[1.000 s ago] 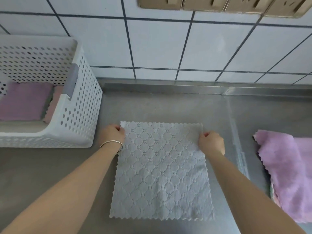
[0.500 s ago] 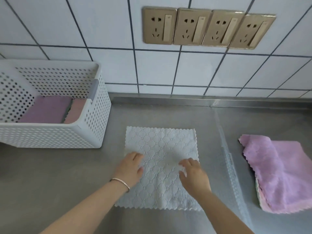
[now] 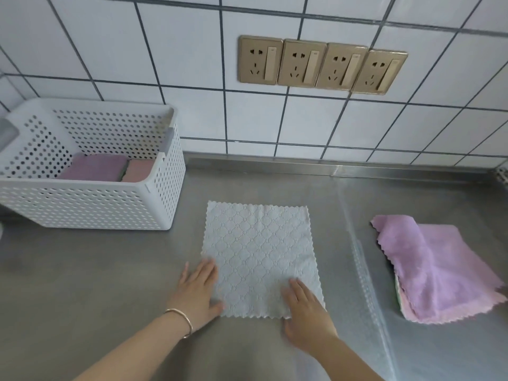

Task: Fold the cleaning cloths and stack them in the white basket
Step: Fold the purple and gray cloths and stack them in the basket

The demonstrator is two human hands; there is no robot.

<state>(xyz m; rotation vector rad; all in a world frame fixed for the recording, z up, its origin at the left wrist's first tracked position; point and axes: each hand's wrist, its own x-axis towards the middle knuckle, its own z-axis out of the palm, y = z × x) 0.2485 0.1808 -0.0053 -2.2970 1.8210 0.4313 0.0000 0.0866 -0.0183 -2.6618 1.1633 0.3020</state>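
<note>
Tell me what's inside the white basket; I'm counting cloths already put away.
In the white basket lie a folded purple cloth and a folded pink cloth side by side. The front wall hides anything beneath them, so the count is uncertain.

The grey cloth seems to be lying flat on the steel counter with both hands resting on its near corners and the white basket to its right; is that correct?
Not quite: the white basket stands to the left of the grey cloth, not the right, as the head view shows. The rest holds: the cloth lies flat on the steel counter, with the left hand and right hand resting on its near corners.
</note>
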